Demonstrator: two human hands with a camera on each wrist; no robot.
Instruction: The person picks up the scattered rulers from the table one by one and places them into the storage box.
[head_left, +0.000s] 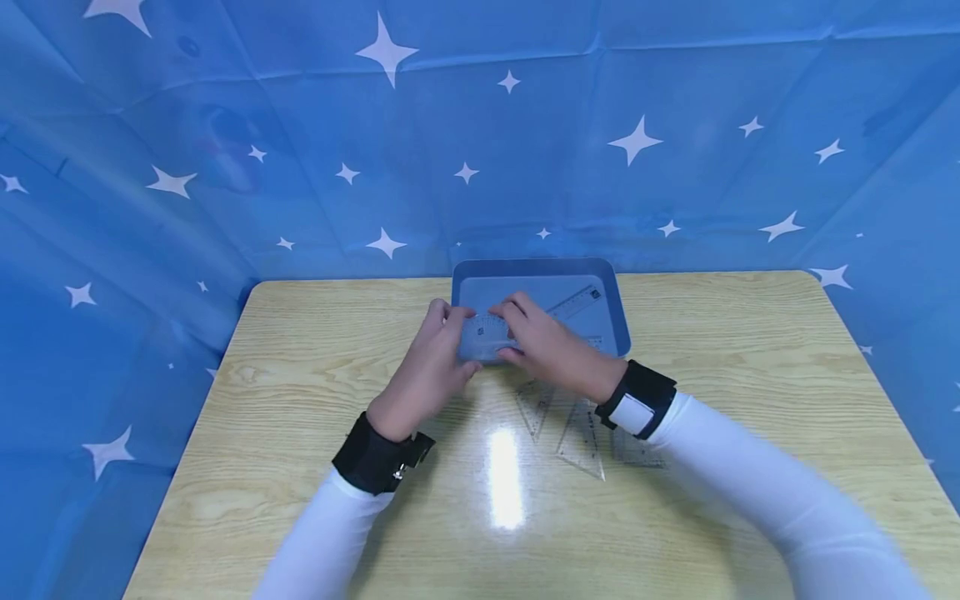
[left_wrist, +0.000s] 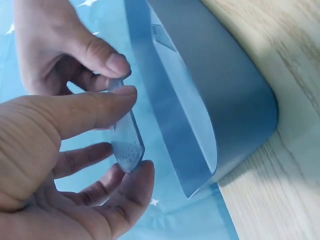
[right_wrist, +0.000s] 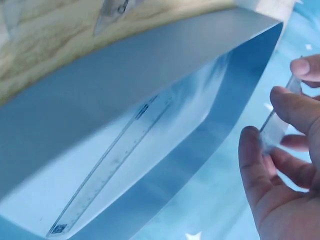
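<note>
My left hand and right hand hold a clear plastic measuring piece between them, over the near left part of a blue tray. In the left wrist view, the left thumb lies on its face and a fingertip meets its angled lower end. The right hand's thumb and fingers pinch the other end. Printed marks show on the piece, but its full outline is hidden by the fingers. A clear ruler lies slanted on the tray's floor, to the right of the held piece in the head view.
On the wooden table, just before the tray, lie a clear set square, another clear triangle and a clear piece partly under the right wrist. Behind the table hangs a blue cloth with white stars.
</note>
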